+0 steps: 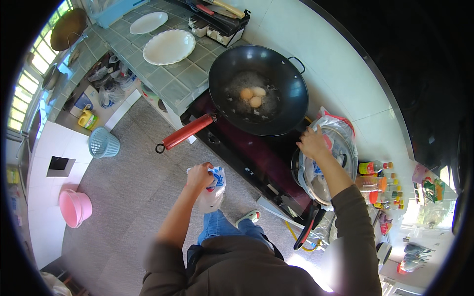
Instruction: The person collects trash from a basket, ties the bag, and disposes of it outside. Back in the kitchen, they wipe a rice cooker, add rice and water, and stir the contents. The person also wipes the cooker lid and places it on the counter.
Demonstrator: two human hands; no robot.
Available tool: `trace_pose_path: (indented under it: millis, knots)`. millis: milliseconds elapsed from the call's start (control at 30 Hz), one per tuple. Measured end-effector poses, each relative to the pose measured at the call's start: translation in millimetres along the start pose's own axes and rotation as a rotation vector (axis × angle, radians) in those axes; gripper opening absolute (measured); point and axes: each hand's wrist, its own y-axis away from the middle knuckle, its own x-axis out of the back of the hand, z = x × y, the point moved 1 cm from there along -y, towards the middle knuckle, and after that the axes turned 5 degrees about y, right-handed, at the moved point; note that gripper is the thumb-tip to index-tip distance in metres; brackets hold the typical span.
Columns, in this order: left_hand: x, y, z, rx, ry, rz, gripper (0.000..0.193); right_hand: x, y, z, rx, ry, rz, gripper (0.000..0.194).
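Observation:
My left hand (200, 176) grips the top of a white plastic bag with blue and red print (214, 194), which hangs over the floor. My right hand (313, 142) is at another plastic bag (335, 120) that lies with a round lid on a pan at the stove's right; whether its fingers hold the plastic I cannot tell. Behind it, a black wok (229, 111) with a red handle (188, 131) sits on the black glass stove (251, 159). Several eggs (255, 101) lie in bubbling liquid at its bottom.
Two white plates (169, 47) lie on the tiled counter (159, 79), near a black rack with knives (229, 22). Bottles (374, 167) line the wall at right. The pan's black-and-red handle (306, 229) juts past the stove edge. A blue basket (103, 142) and pink bucket (75, 208) stand left.

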Motion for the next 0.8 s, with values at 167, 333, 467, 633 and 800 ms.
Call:
trace_pose_path:
  millis: [167, 333, 467, 633, 800]
  knots:
    - [2, -34, -18, 0.014, -0.099, 0.03, 0.02, 14, 0, -7, -0.045, -0.026, 0.017, 0.038]
    - [6, -65, -8, 0.003, -0.105, 0.096, 0.036, 3, 14, -21, -0.046, -0.082, 0.089, 0.034]
    - [3, -82, -8, -0.013, -0.132, 0.097, 0.045, 1, 19, -43, -0.02, -0.179, 0.168, 0.029]
    - [-7, -97, -20, 0.007, -0.13, 0.092, 0.044, 15, 24, -63, 0.011, -0.22, 0.151, 0.022]
    - [-12, -107, -17, 0.098, -0.052, 0.08, 0.042, 21, 33, -85, 0.041, -0.359, 0.264, 0.022]
